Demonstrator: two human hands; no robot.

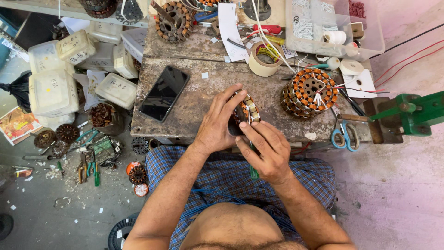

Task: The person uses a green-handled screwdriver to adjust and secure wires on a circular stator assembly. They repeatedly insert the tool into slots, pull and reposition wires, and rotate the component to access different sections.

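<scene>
Both hands' fingers (pixel 259 132) gripping stator (pixel 245 111)

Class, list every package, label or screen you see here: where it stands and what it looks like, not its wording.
Phone: bench, left; black slab, dark screen.
Lidded tubs: floor, left; white, stacked.
Clear bin: top right; small white parts.
Paper strip: bench back; white.
Booklet: floor, far left; colourful.

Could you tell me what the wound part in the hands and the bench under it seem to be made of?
Stator: seemingly copper windings, orange-brown and shiny, around a dark metal core, with pale insulating strips. Workbench: probably wood, grey, rough and stained; the look leaves it open.
</scene>
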